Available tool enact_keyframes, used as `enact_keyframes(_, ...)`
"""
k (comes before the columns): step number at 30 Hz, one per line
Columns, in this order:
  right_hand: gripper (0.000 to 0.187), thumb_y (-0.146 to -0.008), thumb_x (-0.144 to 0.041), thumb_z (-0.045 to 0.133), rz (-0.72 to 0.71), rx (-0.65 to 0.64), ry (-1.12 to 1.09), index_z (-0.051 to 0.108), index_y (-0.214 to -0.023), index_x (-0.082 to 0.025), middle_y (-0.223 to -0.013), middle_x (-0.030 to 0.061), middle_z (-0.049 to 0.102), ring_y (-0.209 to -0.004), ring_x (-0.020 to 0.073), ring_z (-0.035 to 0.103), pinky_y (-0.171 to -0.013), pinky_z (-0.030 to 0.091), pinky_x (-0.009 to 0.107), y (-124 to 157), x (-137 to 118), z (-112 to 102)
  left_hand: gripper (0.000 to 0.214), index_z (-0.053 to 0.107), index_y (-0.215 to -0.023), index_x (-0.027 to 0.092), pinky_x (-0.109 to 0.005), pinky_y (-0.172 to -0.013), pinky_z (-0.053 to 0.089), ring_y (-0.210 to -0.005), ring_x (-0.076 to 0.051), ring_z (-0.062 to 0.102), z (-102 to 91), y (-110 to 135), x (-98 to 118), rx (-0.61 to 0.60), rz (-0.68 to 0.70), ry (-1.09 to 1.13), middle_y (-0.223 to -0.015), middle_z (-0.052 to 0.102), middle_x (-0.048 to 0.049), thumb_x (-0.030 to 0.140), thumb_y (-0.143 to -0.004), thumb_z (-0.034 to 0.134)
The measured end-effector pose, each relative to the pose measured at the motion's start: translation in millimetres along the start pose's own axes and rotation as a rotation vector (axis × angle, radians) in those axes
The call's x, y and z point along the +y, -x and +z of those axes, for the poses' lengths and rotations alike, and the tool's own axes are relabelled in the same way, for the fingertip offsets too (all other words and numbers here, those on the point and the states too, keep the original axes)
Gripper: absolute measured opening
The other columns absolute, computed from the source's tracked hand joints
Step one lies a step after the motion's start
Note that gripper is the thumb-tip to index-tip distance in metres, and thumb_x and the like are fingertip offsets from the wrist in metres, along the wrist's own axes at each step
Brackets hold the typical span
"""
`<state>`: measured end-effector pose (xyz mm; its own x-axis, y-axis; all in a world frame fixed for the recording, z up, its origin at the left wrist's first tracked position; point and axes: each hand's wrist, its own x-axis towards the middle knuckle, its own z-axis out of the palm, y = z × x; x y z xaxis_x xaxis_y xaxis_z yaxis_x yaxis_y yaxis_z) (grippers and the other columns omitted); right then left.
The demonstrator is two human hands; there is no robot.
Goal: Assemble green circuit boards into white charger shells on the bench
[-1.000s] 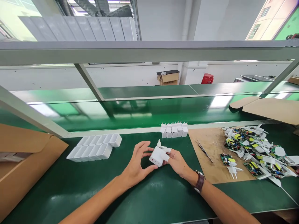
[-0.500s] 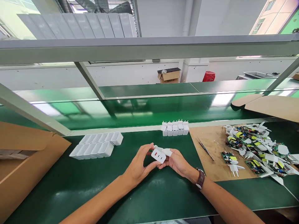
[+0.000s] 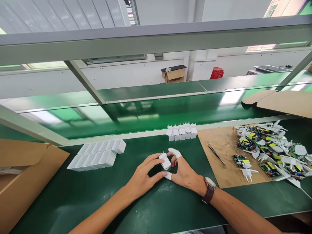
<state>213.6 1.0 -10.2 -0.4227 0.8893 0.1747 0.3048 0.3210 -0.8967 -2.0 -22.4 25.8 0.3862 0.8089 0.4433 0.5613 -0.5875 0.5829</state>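
Grip of the left hand [image 3: 145, 172] is narrow, holding a white charger [image 3: 165, 162] over the green surface [image 3: 85, 191]; right hand [image 3: 185, 174] is wide, thumb and forefinger parted around the piece, contact of its curled fingers unclear. From the charger: pronged white units [image 3: 182, 136] stand at one o'clock, white cases [image 3: 94, 163] at nine, tweezers [image 3: 215, 153] near three on brown sheet [image 3: 226, 178], heaped circuit boards [image 3: 270, 146] farther out.

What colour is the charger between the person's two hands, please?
The charger is white; it shows best in the head view.
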Motion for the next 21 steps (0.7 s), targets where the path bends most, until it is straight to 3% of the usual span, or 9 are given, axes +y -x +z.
enact_keyframes(3,0.096,-0.081,-0.025,0.076,0.056,-0.172,-0.041,0.020,-0.158,-0.022,-0.101,0.0026,0.061,-0.077,0.0163,0.056,-0.080,0.053,0.038,-2.0,3.2,-1.9,0.023,0.067,-0.114,0.024,-0.039,-0.101,0.060,-0.122,-0.024,0.068,1.2,-2.6,3.9,-0.019,0.070,0.010,-0.133,0.068,-0.0118,0.028,-0.092,0.072)
enact_keyframes(6,0.094,-0.083,-0.026,0.074,0.089,-0.255,-0.021,0.021,-0.160,-0.019,-0.091,0.0008,0.061,-0.077,0.0182,0.058,-0.077,0.052,0.038,-4.2,2.4,-5.1,0.019,0.065,-0.110,0.022,-0.038,-0.100,0.060,-0.120,-0.023,0.068,2.2,-5.2,8.6,-0.009,0.129,-0.022,-0.130,0.069,-0.0123,0.021,-0.092,0.071)
enact_keyframes(12,0.097,-0.081,-0.030,0.078,0.074,-0.247,0.039,0.024,-0.160,-0.015,-0.103,0.0078,0.064,-0.085,0.0226,0.063,-0.081,0.054,0.041,-4.4,-3.9,-6.6,0.012,0.068,-0.102,0.021,-0.032,-0.089,0.062,-0.106,-0.021,0.072,2.8,-7.7,17.5,0.044,0.134,-0.141,-0.120,0.070,-0.0109,0.016,-0.091,0.068)
enact_keyframes(17,0.098,-0.081,-0.027,0.078,0.002,-0.237,0.026,0.022,-0.160,-0.017,-0.120,0.0136,0.062,-0.095,0.0252,0.065,-0.087,0.055,0.042,-3.3,-2.5,-4.7,0.006,0.066,-0.095,0.021,-0.032,-0.086,0.062,-0.105,-0.021,0.072,-1.6,-9.4,20.4,-0.014,0.153,-0.184,-0.120,0.069,-0.0116,0.015,-0.093,0.065)
enact_keyframes(21,0.102,-0.078,-0.022,0.080,-0.006,-0.234,0.033,0.021,-0.161,-0.018,-0.127,0.0155,0.061,-0.097,0.0264,0.066,-0.088,0.055,0.044,-3.1,-0.3,-3.5,0.014,0.065,-0.101,0.023,-0.036,-0.090,0.063,-0.112,-0.024,0.070,-6.2,-7.7,17.2,-0.134,0.122,-0.156,-0.128,0.067,-0.0126,0.029,-0.091,0.073)
